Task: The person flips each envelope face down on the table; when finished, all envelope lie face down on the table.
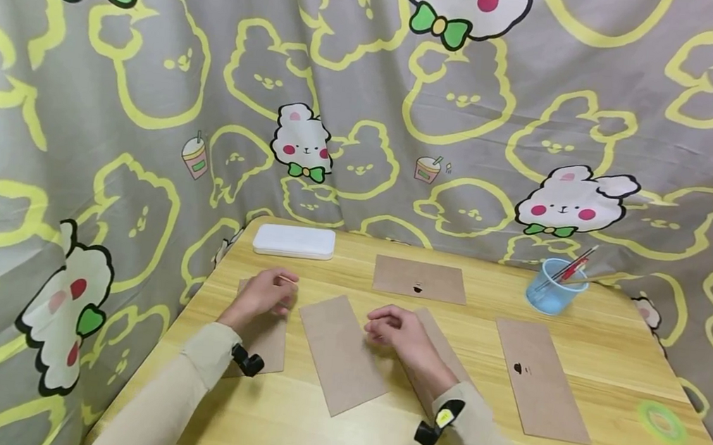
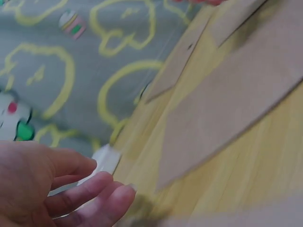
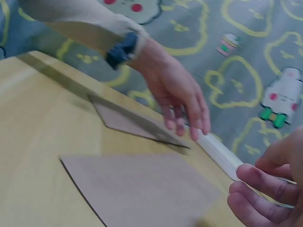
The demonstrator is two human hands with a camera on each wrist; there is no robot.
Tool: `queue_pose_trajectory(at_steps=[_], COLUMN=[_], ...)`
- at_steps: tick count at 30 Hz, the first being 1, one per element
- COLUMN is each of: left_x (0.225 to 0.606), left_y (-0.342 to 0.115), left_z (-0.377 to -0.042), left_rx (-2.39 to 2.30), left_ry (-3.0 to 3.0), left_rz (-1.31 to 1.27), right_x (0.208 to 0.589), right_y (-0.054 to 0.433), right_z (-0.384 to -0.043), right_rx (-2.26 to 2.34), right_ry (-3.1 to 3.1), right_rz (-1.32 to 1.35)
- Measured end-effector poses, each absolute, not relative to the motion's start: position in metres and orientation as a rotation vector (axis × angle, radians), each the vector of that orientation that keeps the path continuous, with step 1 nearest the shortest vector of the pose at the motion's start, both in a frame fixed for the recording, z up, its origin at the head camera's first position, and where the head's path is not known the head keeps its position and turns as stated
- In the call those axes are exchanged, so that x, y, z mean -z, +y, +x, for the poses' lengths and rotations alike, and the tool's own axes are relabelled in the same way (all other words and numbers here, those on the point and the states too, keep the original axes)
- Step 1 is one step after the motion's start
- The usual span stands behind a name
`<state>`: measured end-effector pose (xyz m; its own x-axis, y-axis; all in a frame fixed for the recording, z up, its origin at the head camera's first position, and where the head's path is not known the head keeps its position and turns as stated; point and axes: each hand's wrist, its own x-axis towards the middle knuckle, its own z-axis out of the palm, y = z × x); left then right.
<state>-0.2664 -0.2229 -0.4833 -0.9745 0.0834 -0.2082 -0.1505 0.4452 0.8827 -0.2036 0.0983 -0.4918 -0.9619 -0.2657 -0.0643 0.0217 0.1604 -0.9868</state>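
My left hand (image 1: 263,293) hovers over a plain brown kraft-coloured card (image 1: 271,346) at the left of the wooden table, partly covering it. Its fingers look loosely bent, with nothing between them in the left wrist view. Between the hands a second brown card (image 1: 341,359) lies flat and slanted. Above a third card (image 1: 443,337) is my right hand (image 1: 406,336), its fingers relaxed and holding nothing visible; hand and forearm hide part of that card. Two more brown cards, one at the back (image 1: 403,276) and one at the right (image 1: 545,391), bear a small black print.
A white flat case (image 1: 294,242) lies at the back left. Toward the back right stands a blue cup (image 1: 550,292) with pens or brushes in it. A greenish ring (image 1: 662,423), perhaps a tape roll, lies at the right edge. Patterned grey curtain (image 1: 367,96) borders the table.
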Motion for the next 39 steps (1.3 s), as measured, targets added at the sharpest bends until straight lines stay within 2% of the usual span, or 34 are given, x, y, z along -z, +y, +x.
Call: queue_pose_trajectory(at_steps=[15, 39], left_x=[0.481, 0.485], left_y=[-0.129, 0.004], left_z=[-0.259, -0.244], left_rx=[-1.547, -1.614], left_ry=[2.351, 2.144], left_rz=[0.172, 0.309], right_x=[0.488, 0.479], right_y=[0.205, 0.346], right_z=[-0.208, -0.179], right_rx=[1.884, 1.655], right_ry=[2.376, 2.640], right_rz=[-0.060, 0.145])
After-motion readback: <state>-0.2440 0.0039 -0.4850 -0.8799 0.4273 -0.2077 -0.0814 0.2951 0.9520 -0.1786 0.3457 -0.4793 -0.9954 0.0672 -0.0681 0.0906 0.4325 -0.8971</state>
